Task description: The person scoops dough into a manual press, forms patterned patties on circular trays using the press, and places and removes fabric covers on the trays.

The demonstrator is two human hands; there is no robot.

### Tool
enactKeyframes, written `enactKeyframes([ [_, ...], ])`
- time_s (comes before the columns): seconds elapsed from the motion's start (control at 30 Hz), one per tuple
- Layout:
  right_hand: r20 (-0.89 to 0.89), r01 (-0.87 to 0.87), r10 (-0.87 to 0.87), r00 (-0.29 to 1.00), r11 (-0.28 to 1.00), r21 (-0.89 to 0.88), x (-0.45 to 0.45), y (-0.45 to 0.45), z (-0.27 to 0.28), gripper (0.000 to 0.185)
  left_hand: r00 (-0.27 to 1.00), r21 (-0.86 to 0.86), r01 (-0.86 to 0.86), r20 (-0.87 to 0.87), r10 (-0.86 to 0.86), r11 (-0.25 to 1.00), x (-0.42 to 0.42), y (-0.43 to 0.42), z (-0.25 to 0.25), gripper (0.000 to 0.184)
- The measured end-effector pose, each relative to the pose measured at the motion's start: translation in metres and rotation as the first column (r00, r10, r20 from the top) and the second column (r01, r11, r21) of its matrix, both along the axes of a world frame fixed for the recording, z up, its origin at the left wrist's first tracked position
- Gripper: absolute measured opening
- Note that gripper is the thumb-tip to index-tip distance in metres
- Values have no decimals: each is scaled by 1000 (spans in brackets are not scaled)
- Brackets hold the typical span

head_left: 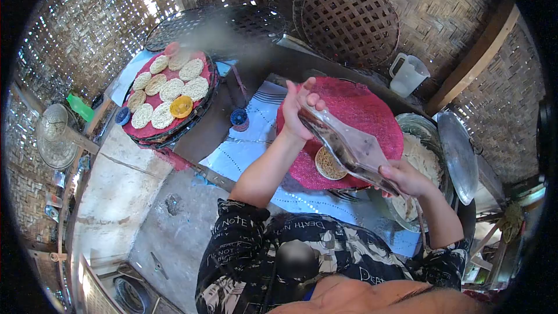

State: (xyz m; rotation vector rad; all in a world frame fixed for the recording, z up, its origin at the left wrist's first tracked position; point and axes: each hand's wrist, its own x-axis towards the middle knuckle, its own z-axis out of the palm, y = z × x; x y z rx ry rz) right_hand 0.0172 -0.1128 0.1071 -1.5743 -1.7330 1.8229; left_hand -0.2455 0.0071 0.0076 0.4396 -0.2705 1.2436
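Between my two hands stretches a clear plastic bag point(351, 142) with something dark in or under it. My left hand point(303, 107) is at its upper end, with the thumb and some fingers showing and the palm against the plastic. Its lower end is pinched in my right hand point(407, 178). Beneath the bag lies a round tray covered in red cloth point(360, 99). A small round mold filled with pale grains point(330, 164) sits on this cloth, partly hidden by the bag.
Round pale cakes point(171, 89) and a yellow ring point(181, 106) lie on another red-covered tray point(152, 129) at left. A basin of pale food point(421, 157), metal lid point(458, 157) and plastic jug point(409, 75) are at right. A blue ring point(238, 117) is between the trays.
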Motion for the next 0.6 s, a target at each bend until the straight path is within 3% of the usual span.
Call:
enactKeyframes([
  [0.1,-95,19,-32,995,991,-132,0,-12,16,64,999,-117,1,-32,-5,993,3,-18,20,59],
  [0.13,-160,-2,-14,987,995,-98,0,-14,22,67,995,52,101,2,-102,993,-3,-12,17,65],
  [0.23,-338,21,-3,941,998,52,-5,-13,31,75,956,-71,11,-292,-32,997,-12,-35,55,73],
  [0.27,-389,80,-26,921,989,124,-14,-13,30,76,900,107,60,-435,-8,992,-19,-35,50,69],
  [0.3,-442,143,-45,896,971,192,-21,-13,30,78,639,436,-104,-660,396,894,-14,-39,43,66],
  [0.33,-396,140,6,918,930,338,-25,-4,19,80,236,743,-99,-629,741,662,-6,-47,36,63],
  [0.37,-407,90,62,911,934,345,-28,5,8,77,-178,926,71,-354,918,371,4,-58,31,62],
  [0.4,-415,38,120,902,935,354,-32,14,-3,75,-235,709,-235,-706,668,666,13,-69,31,55],
  [0.43,-419,-15,179,890,931,365,-36,22,-12,72,-271,714,-245,-700,661,656,8,-73,29,53],
  [0.5,-190,-46,152,970,881,471,-47,37,-22,56,-342,735,-264,-677,652,625,-19,-73,23,50],
  [0.53,-75,-66,122,990,852,519,-50,43,-28,49,-121,592,-357,-797,592,723,-37,-61,-20,49],
  [0.6,262,-201,28,965,722,662,-48,51,-49,31,38,444,-412,-864,502,796,-82,-49,-124,44],
])
